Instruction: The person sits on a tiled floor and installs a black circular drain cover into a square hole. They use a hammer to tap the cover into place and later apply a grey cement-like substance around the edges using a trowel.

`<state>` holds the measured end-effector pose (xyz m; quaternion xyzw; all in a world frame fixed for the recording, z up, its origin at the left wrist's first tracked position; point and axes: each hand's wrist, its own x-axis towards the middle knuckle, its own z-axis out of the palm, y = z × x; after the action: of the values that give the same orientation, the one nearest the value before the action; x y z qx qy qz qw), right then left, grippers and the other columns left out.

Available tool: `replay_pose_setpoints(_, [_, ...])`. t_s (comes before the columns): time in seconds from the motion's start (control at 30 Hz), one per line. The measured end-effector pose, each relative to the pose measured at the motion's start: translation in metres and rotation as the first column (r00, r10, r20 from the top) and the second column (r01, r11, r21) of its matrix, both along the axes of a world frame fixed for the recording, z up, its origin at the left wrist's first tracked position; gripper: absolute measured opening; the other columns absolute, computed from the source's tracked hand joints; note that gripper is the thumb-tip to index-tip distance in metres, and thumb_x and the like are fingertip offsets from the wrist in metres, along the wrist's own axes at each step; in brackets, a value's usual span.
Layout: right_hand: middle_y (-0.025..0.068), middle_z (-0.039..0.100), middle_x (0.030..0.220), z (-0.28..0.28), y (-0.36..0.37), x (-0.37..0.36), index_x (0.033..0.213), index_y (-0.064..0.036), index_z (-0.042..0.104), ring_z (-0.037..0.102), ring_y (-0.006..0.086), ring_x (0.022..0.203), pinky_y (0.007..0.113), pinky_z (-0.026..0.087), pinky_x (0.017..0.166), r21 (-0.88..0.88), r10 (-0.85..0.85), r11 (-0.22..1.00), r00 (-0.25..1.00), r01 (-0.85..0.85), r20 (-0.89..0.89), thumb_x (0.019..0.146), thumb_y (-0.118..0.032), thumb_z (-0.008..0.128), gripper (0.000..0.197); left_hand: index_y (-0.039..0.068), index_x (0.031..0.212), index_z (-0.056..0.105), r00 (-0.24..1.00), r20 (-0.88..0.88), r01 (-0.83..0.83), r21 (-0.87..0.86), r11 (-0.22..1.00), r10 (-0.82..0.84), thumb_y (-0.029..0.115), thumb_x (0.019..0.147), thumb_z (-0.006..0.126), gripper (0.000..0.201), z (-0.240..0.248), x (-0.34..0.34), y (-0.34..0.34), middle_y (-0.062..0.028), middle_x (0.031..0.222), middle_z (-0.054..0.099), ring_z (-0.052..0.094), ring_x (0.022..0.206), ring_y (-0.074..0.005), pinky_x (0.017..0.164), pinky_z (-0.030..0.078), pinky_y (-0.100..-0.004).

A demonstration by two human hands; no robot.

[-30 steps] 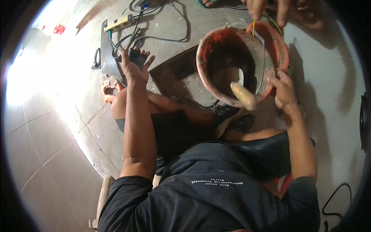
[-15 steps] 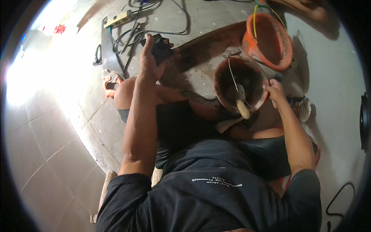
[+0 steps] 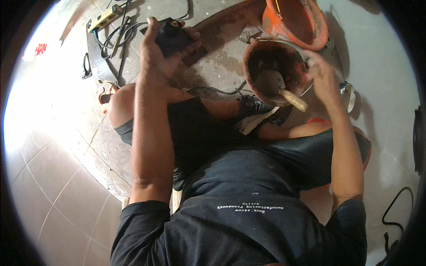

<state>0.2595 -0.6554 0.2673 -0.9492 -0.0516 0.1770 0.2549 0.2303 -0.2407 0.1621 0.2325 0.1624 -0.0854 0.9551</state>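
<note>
My left hand (image 3: 153, 57) is closed round a dark, blocky object (image 3: 171, 37) with a small round coppery spot on top; its kind is unclear. My right hand (image 3: 324, 77) is at the right rim of a reddish, mortar-stained bucket (image 3: 251, 82), its fingers smeared by motion. Whether they touch the rim I cannot tell. Inside the bucket leans a trowel (image 3: 293, 99), its wooden handle sticking out over the near rim toward me and its blade down in the bucket.
A larger orange bucket (image 3: 271, 20) stands just beyond. At the far left lie a power strip (image 3: 105, 18), black cables and a handsaw with an orange handle (image 3: 104, 98). A whitish cup-like container (image 3: 350, 98) is right of my right hand. My bent legs flank the near floor.
The right hand has moved off its earlier grip on the bucket's right rim. The bucket's thin handle and the trowel have shifted. My left hand keeps the dark object. The whole view has shifted.
</note>
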Motion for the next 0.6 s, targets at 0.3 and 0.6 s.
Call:
replay_pose_setpoints(0.3, [0.0168, 0.06, 0.103, 0.005, 0.029, -0.01, 0.113, -0.0041, 0.066, 0.061, 0.0379, 0.103, 0.048, 0.051, 0.087, -0.562, 0.473, 0.798, 0.804, -0.217, 0.36, 0.091, -0.015, 0.064, 0.024, -0.004, 0.118, 0.058, 0.997, -0.069, -0.027, 0.178, 0.984, 0.039, 0.046, 0.101, 0.058, 0.052, -0.005, 0.028, 0.032, -0.0246, 0.108, 0.065, 0.065, 0.107, -0.0455, 0.096, 0.052, -0.0685])
replay_pose_setpoints(0.6, [0.0247, 0.065, 0.122, -0.051, 0.043, -0.049, 0.11, 0.0017, 0.072, 0.056, 0.0415, 0.124, 0.054, 0.046, 0.103, -0.771, 0.385, 0.354, 0.834, -0.529, -0.395, 0.099, -0.021, 0.049, 0.034, 0.002, 0.115, 0.062, 0.961, -0.062, 0.275, 0.068, 0.959, -0.271, 0.053, 0.1, 0.057, 0.053, -0.031, 0.036, -0.009, -0.0175, 0.097, 0.07, 0.072, 0.09, -0.033, 0.081, 0.061, -0.0522])
